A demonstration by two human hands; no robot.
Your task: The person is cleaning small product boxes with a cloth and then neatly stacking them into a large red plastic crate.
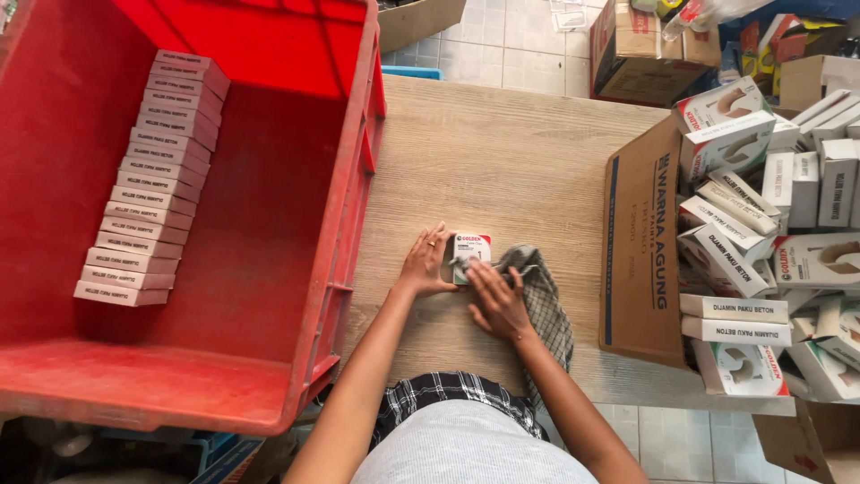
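Looking down at mid-frame, I see a small white box [472, 254] lying flat on the wooden surface [502, 152], its long axis running toward the top of the frame. My left hand [427, 262] rests fingers spread against its left side. My right hand [498, 298] presses a checked cloth [545, 300] onto it, fingers loosely curled. Farther left, a red crate [278, 224] holds a row of boxes [152, 179]; right, a carton [640, 242] of more boxes.

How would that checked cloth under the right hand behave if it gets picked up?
The checked cloth lies rumpled and draped over the table edge, so it is probably floppy and light. Under the right hand, it would likely sag and bunch, not roll.
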